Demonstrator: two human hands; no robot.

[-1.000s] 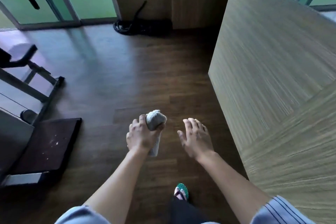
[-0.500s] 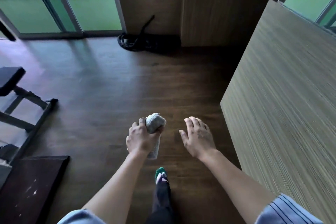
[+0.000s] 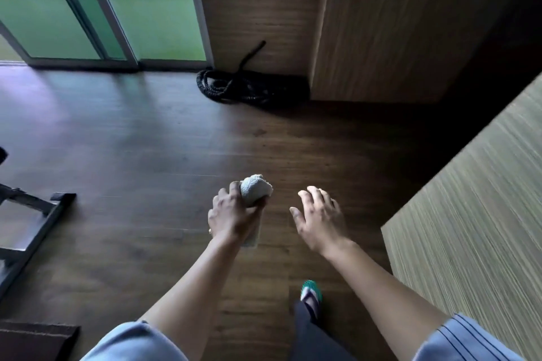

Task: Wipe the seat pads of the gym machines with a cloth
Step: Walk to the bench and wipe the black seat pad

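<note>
the person stood on the dark wooden floor (image 3: pixel 146 141) with both arms out in front. the left hand (image 3: pixel 231 214) gripped a balled grey cloth (image 3: pixel 255 189), which bulged above the fingers just below the middle of the frame. the right hand (image 3: pixel 319 220), beside it, was empty, with its fingers loosely spread. no seat pad showed, only a machine's metal frame (image 3: pixel 32 214) at the left edge and a coiled battle rope (image 3: pixel 234 86) near the top centre. i took this for the carry between machines. the next move would call for finding a pad, then pressing the cloth flat onto it.
</note>
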